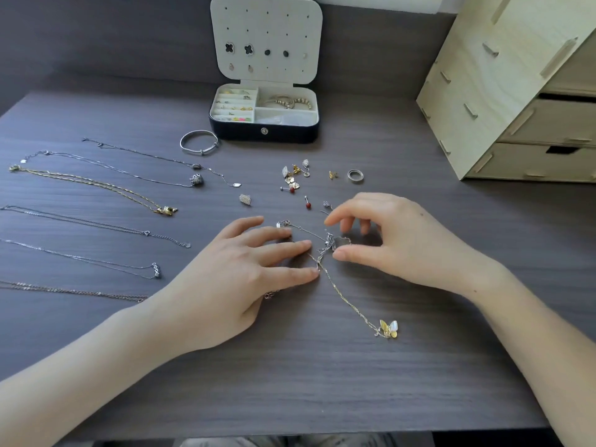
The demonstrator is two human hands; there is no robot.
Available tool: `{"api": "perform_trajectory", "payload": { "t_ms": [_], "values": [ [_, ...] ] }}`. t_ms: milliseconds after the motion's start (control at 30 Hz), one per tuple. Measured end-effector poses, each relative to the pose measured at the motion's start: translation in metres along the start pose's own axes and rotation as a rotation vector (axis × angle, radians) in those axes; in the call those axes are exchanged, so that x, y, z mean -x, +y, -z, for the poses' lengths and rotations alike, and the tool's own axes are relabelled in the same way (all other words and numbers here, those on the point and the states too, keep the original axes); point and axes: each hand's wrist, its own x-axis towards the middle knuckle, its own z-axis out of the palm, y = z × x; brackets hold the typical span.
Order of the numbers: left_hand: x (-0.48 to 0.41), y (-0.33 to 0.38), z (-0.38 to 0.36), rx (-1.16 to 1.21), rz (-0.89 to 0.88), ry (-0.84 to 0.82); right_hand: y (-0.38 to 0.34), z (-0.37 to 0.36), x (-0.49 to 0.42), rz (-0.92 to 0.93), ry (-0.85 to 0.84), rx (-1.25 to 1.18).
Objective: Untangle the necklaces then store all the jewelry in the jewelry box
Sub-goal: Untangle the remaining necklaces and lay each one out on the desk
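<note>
On the dark tabletop (290, 382), centre frame, our left hand (238, 279) lies spread flat on the chain (342, 295); the knot (329, 243) sits just right of it, under the loose, unclosed arch of our right hand (396, 243).

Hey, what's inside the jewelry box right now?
The jewelry box holds small pieces in its left slots and bracelets at back right. Earrings are pinned on its lid. Its front wall hides part of the front-right compartment.

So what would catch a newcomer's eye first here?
The left hand and right hand meet in the middle over a knot of fine chains, a butterfly pendant trailing toward the near edge. Untangled necklaces lie in rows on the left; the open jewelry box stands at the back.
</note>
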Motion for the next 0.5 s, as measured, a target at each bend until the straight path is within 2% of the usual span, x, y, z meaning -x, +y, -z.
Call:
{"api": "perform_trajectory", "payload": {
  "t_ms": [200,500],
  "values": [
    [0.008,-0.005,0.0,-0.028,0.013,-0.049,0.002,0.001,0.0,-0.023,-0.038,0.055],
    [0.009,-0.008,-0.002,-0.006,-0.012,-0.04,0.006,0.01,0.0,-0.092,0.017,0.118]
  ]
}}
